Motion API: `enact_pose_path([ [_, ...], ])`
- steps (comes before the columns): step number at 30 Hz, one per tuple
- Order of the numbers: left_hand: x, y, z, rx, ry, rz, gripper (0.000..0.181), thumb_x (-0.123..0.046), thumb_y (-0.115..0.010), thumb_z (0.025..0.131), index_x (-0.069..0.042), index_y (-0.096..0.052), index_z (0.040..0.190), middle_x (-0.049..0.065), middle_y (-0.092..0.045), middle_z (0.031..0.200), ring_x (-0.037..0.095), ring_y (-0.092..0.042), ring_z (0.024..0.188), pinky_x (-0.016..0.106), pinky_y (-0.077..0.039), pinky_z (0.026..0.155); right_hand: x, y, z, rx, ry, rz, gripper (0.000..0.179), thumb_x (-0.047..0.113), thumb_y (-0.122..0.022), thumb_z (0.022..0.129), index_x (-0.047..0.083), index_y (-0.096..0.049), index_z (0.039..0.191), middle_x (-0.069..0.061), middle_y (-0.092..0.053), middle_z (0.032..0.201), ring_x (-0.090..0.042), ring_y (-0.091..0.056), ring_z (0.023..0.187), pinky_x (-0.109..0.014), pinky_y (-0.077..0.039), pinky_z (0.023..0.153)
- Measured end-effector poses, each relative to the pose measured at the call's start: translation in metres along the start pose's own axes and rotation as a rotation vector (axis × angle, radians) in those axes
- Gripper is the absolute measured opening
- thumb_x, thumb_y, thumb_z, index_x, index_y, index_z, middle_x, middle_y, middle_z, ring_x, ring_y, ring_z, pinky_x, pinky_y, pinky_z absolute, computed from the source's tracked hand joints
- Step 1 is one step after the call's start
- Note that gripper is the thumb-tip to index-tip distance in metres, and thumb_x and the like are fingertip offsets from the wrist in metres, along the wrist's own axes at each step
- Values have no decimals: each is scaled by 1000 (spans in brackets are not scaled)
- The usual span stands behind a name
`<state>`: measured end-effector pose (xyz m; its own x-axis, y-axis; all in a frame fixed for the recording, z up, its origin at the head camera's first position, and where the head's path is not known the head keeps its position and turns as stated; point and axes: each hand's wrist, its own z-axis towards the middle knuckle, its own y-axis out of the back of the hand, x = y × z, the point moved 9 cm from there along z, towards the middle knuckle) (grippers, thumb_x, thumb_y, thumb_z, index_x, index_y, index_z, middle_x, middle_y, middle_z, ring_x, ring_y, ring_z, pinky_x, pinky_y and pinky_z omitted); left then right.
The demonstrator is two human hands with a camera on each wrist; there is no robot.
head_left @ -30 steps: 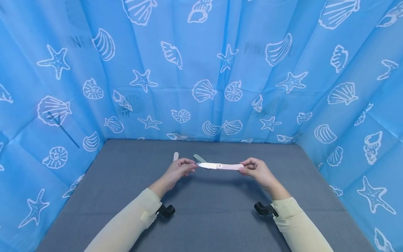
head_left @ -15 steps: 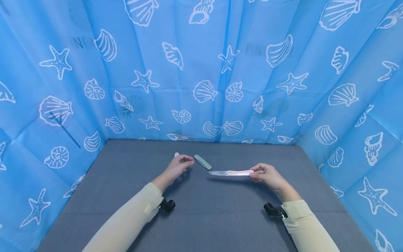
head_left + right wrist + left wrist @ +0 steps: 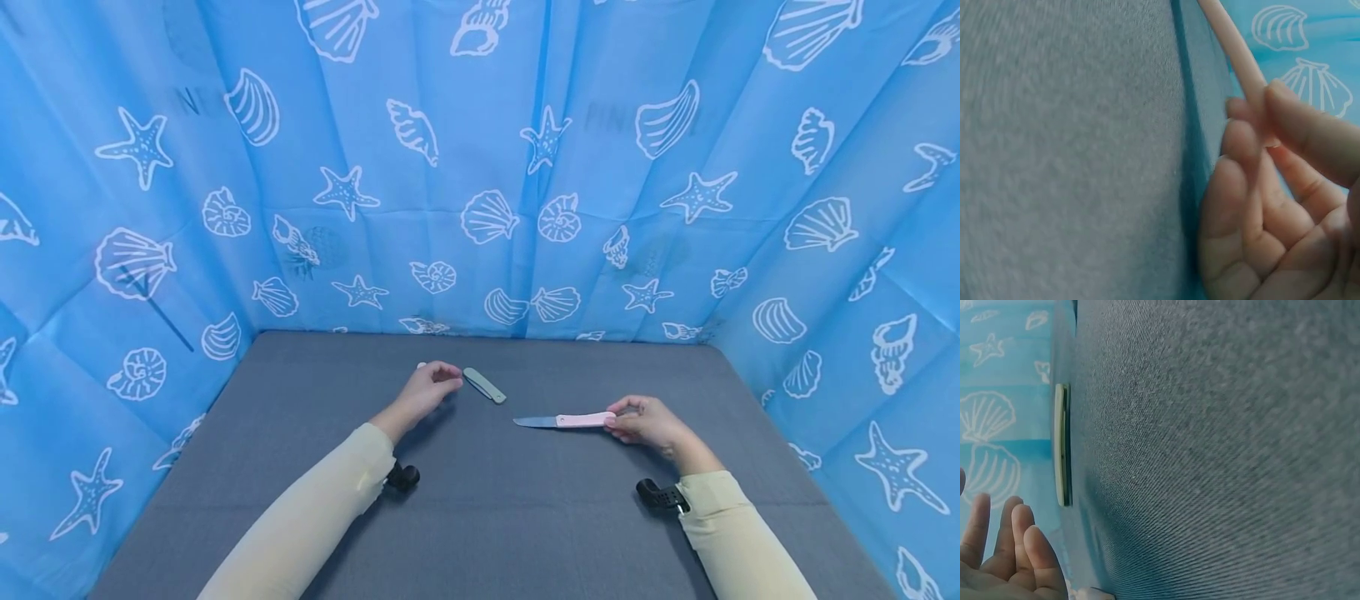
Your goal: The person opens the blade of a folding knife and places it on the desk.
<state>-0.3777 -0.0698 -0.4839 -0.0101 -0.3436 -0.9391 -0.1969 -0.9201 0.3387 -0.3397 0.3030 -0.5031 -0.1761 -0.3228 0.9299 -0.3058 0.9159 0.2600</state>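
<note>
The right hand [image 3: 648,421] is pinching the pink-handled knife [image 3: 587,419] by the end of its handle, thumb against fingertips; its grip is spanning only the handle's thickness, and the other fingers are curling loosely below; the blade [image 3: 536,422] is extending from the handle and pointing toward the person's left; whether the blade is touching the grey surface [image 3: 525,517] I cannot tell.

The left hand [image 3: 420,394] is holding nothing — its grip is relaxing with the fingers slightly bent, and the left wrist view is showing the fingertips standing apart from anything; it is hovering just beside the green folding knife [image 3: 485,386], which is lying slantwise on the surface, folded into its handle, to the left of the blade.

Behind the left hand a pale end [image 3: 422,365] of something is peeking out, the rest being hidden; light sleeves [image 3: 738,529] are covering both forearms; a blue curtain [image 3: 420,192] with white shells and starfish is hanging behind the surface.
</note>
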Motion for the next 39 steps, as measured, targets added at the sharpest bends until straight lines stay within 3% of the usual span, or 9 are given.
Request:
enact_pose_path([
  [10, -6, -5, 17, -7, -76, 97, 32, -17, -63, 99, -1, -61, 127, 12, -64, 125, 29, -60, 117, 44, -50, 95, -8, 0, -3, -35, -169, -172, 28, 10, -69, 95, -5, -61, 117, -5, -72, 78, -11, -65, 64, -28, -53, 56],
  [17, -4, -18, 28, 53, -34, 163, 40, -19, -63, 100, -5, -57, 137, 17, -52, 144, 35, -45, 136, 50, -40, 107, -12, 1, -1, -42, -208, -182, 28, 11, -68, 96, -4, -59, 118, -3, -71, 76, -9, -63, 61, -26, -52, 54],
  [22, -5, -24, 33, 86, -9, 238, 46, -22, -64, 100, -7, -53, 143, 17, -47, 150, 36, -40, 140, 50, -36, 111, -13, 0, 2, -32, -199, -179, 25, 10, -67, 96, -3, -57, 115, -2, -70, 74, -7, -63, 59, -24, -51, 53],
  [26, -7, -27, 34, 111, -18, 346, 49, -22, -64, 99, -10, -52, 145, 15, -47, 150, 35, -38, 142, 49, -34, 112, -13, 0, 3, -51, -197, -173, 25, 9, -68, 95, -3, -56, 114, -1, -70, 73, -8, -62, 58, -24, -51, 52],
  [33, -14, -37, 34, 145, -87, 697, 46, -25, -66, 99, -13, -56, 142, 10, -52, 147, 34, -39, 140, 45, -33, 113, -12, 0, -1, -68, -202, -170, 26, 8, -69, 95, -4, -56, 114, -3, -69, 73, -8, -62, 58, -25, -51, 52],
  [39, -21, -38, 33, 110, -93, 760, 40, -23, -69, 97, -12, -62, 135, 10, -59, 134, 31, -47, 131, 43, -39, 108, -10, -1, -3, -76, -191, -170, 26, 8, -68, 95, -4, -57, 116, -4, -70, 75, -10, -63, 60, -26, -51, 53],
])
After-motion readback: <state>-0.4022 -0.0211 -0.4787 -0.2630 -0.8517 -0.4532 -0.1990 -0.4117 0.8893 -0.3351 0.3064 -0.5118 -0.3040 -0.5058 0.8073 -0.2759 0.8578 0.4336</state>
